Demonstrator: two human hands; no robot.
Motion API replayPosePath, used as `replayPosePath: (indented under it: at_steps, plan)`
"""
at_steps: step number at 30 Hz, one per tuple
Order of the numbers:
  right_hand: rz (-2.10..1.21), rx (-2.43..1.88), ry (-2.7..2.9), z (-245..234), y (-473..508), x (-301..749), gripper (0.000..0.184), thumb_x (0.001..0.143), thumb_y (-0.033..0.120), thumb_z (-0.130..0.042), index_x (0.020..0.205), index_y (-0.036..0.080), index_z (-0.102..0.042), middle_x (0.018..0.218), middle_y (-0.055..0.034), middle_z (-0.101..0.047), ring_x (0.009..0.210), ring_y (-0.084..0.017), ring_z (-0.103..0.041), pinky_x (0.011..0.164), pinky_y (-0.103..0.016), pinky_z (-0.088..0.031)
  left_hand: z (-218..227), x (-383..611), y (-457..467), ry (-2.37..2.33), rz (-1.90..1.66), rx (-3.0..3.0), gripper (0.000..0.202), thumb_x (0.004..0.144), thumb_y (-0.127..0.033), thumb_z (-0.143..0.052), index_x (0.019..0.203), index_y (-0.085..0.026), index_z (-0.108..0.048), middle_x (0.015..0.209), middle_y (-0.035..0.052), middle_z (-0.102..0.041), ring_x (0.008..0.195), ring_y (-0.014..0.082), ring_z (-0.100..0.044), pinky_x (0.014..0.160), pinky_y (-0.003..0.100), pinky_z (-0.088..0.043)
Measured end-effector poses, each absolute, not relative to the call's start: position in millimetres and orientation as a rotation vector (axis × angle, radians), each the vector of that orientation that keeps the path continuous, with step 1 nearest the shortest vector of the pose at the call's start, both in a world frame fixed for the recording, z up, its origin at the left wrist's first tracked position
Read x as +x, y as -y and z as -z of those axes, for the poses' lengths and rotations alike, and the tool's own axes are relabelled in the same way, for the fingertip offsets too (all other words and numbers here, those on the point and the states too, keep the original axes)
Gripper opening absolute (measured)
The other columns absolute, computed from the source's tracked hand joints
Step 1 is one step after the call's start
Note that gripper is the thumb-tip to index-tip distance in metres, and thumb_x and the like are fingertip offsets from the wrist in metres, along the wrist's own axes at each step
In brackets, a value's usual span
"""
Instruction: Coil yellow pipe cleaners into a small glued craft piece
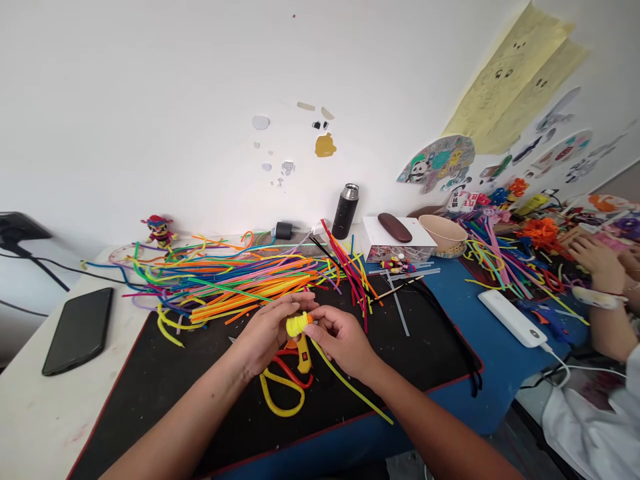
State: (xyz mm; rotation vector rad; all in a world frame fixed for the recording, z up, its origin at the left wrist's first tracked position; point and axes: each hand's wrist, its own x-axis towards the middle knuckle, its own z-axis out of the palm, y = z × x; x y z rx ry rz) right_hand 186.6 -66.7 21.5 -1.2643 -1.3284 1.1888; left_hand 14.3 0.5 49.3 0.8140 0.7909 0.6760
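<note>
My left hand [267, 330] and my right hand [341, 339] meet over a black mat [200, 373]. Between their fingertips sits a small coil of yellow pipe cleaner [298, 325] wound round an orange core. Both hands pinch it. A long yellow tail [350, 387] of the same pipe cleaner runs from the coil down to the right, under my right hand. Just below the hands lie scissors [285, 383] with yellow and red handles.
A big heap of coloured pipe cleaners [225, 277] lies behind the hands. A black phone [79, 329] rests at the left. A black flask [345, 211], white box [395, 241], paper bowl [443, 235] and white power strip [513, 318] stand further right. Another person's hand [597, 261] works at the far right.
</note>
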Motion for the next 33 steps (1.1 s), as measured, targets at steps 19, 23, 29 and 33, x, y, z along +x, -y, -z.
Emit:
replayPosePath:
  at_steps: [19,23,29,33]
  plan:
    - [-1.331,-1.184,1.161,-24,65,191,0.044,0.089,0.06,-0.074,0.098,0.018,-0.065,0.061,0.0088,-0.049,0.04,-0.006,-0.04,0.039,-0.021,-0.029,-66,-17,-6,-0.663,-0.723,2.472,0.043,0.094,-0.036,-0.075,0.131,-0.026,-0.056,0.126,0.0089,-0.072,0.107,0.024,-0.073,0.091,0.036,-0.059]
    - [-1.328,-1.177,1.157,-24,65,191,0.044,0.089,0.06,-0.074,0.097,0.018,-0.064,0.061,0.0089,-0.049,0.04,-0.006,-0.041,0.038,-0.021,-0.029,-63,-13,-4,-0.66,-0.753,2.545,0.03,0.099,-0.029,-0.067,0.126,-0.024,-0.057,0.118,0.0086,-0.076,0.101,0.0232,-0.075,0.087,0.034,-0.06]
    - [-1.316,-1.166,1.151,-23,66,190,0.042,0.09,0.059,-0.074,0.096,0.018,-0.063,0.059,0.0099,-0.048,0.039,-0.006,-0.04,0.038,-0.021,-0.029,-57,-12,-4,-0.663,-0.79,2.589,0.024,0.102,-0.029,-0.062,0.125,-0.023,-0.056,0.11,0.0077,-0.077,0.092,0.0223,-0.078,0.083,0.033,-0.062]
    - [-1.317,-1.175,1.151,-23,66,190,0.043,0.09,0.059,-0.074,0.096,0.018,-0.062,0.059,0.0101,-0.048,0.039,-0.006,-0.04,0.038,-0.021,-0.029,-55,-12,-4,-0.636,-0.779,2.619,0.025,0.103,-0.028,-0.061,0.126,-0.024,-0.055,0.11,0.0081,-0.077,0.095,0.0233,-0.078,0.084,0.033,-0.061]
